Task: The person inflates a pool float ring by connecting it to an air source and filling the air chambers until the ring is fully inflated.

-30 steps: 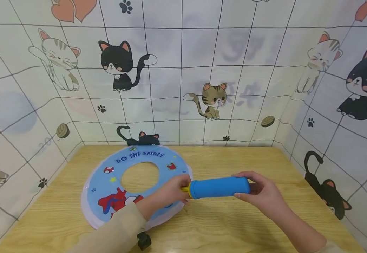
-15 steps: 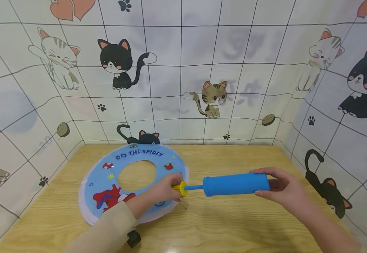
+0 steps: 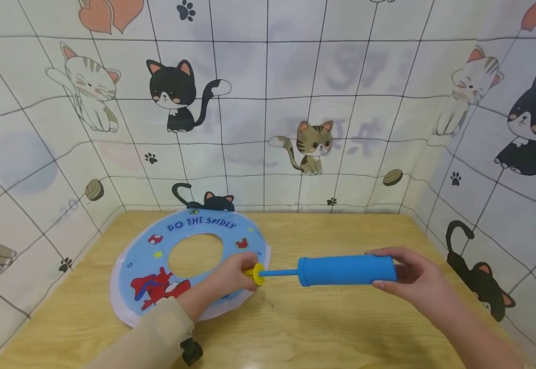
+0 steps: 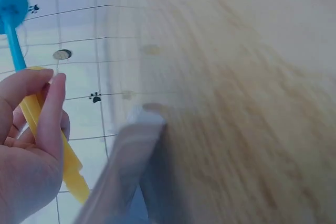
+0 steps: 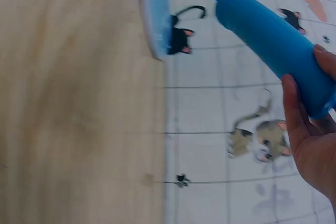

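A blue hand pump (image 3: 346,270) is held level above the table between both hands. My left hand (image 3: 228,277) grips its yellow handle (image 4: 32,114), and a length of thin blue rod (image 3: 280,272) shows between handle and barrel. My right hand (image 3: 417,274) holds the far end of the barrel, thumb and fingers around it, as the right wrist view also shows. Behind the left hand lies a flat, light-blue swim ring (image 3: 203,223) printed "DO THE SPIDEY"; the left hand and sleeve cover part of its near right side.
The wooden table (image 3: 332,328) carries the ring on its left half. A white cloth wall (image 3: 249,118) with a grid and cartoon cats closes off the back and both sides. A black strap piece (image 3: 191,351) hangs at the left wrist.
The yellow handle has come away from the barrel, baring the rod. My left hand has moved left and my right hand right with the barrel. The ring has shifted slightly left.
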Demonstrator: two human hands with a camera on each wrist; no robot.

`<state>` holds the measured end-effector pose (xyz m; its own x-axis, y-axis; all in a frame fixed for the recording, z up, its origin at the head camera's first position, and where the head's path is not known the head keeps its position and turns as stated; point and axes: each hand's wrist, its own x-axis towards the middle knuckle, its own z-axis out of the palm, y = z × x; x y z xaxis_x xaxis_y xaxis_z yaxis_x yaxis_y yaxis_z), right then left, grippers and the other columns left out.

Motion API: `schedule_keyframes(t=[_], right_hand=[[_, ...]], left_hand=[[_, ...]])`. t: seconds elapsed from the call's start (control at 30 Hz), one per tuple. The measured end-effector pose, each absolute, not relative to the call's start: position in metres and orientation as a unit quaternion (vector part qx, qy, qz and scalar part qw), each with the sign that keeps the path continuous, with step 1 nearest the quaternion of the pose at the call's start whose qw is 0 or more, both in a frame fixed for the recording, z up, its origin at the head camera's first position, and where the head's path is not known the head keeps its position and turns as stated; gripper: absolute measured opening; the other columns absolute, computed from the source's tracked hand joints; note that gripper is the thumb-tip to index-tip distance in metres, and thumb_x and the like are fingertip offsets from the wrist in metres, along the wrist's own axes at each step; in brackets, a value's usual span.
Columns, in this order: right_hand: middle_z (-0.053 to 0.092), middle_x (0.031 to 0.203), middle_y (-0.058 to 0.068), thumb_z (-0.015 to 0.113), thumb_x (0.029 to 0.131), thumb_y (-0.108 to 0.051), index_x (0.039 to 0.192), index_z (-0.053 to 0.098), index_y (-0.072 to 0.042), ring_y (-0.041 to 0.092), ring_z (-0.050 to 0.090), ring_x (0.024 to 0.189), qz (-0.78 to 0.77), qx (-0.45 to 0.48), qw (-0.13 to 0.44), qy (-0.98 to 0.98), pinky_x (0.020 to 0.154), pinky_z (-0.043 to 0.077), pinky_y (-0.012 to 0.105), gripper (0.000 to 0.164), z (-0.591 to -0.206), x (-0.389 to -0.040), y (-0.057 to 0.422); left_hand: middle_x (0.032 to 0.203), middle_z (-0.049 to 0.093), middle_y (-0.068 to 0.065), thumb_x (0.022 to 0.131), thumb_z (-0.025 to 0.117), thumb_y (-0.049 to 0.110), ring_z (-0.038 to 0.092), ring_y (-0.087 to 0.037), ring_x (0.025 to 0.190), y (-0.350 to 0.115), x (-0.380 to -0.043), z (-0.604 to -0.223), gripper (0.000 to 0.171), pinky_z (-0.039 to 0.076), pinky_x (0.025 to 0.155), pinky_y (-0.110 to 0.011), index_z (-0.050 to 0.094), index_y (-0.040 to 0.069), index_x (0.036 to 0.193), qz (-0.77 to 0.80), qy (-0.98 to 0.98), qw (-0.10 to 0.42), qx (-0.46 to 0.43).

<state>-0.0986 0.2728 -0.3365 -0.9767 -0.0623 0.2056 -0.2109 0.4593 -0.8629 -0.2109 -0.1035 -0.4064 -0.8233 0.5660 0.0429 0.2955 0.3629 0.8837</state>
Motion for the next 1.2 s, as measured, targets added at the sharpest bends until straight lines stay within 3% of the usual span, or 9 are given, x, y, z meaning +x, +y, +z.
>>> schedule_keyframes(t=[0.17,0.57,0.77,0.9,1.2], right_hand=[[0.054,0.131,0.017,0.084,0.076,-0.015,0.126,0.062,-0.009,0.027,0.066,0.096,0.53,0.07,0.073,-0.842,0.073,0.056,0.033,0.054,-0.356,-0.102,0.247],[0.058,0.13,0.009,0.085,0.075,-0.016,0.121,0.066,-0.018,0.025,0.066,0.096,0.538,0.113,0.074,-0.832,0.077,0.055,0.031,0.049,-0.369,-0.105,0.211],[0.058,0.129,0.012,0.084,0.077,-0.015,0.121,0.065,-0.017,0.03,0.065,0.1,0.525,0.12,0.062,-0.84,0.077,0.056,0.032,0.048,-0.36,-0.102,0.217],[0.057,0.13,0.011,0.084,0.077,-0.016,0.123,0.064,-0.016,0.026,0.066,0.096,0.513,0.111,0.075,-0.848,0.073,0.056,0.032,0.05,-0.345,-0.098,0.234],[0.06,0.126,-0.013,0.08,0.077,0.002,0.13,0.059,-0.006,0.007,0.066,0.096,0.481,0.123,0.138,-0.857,0.071,0.056,0.027,0.057,-0.332,-0.083,0.283]], left_hand=[[0.081,0.065,0.0,0.073,0.077,-0.011,0.056,-0.02,0.076,-0.098,-0.208,-0.406,0.029,0.047,0.071,-0.03,0.058,0.005,0.088,0.483,0.828,0.129,0.254],[0.081,0.066,0.0,0.071,0.077,-0.013,0.056,-0.018,0.075,-0.082,-0.197,-0.407,0.032,0.049,0.069,-0.029,0.058,0.007,0.088,0.496,0.817,0.143,0.258],[0.085,0.068,-0.01,0.078,0.07,-0.012,0.063,-0.019,0.07,-0.091,-0.194,-0.409,0.025,0.057,0.062,-0.034,0.054,0.001,0.091,0.536,0.779,0.173,0.274],[0.086,0.066,-0.012,0.082,0.068,-0.01,0.061,-0.018,0.072,-0.102,-0.2,-0.407,0.02,0.058,0.062,-0.034,0.053,-0.001,0.093,0.536,0.777,0.165,0.286],[0.088,0.066,-0.011,0.083,0.067,-0.01,0.06,-0.021,0.076,-0.12,-0.212,-0.409,0.02,0.058,0.062,-0.035,0.055,0.004,0.09,0.519,0.792,0.168,0.274]])
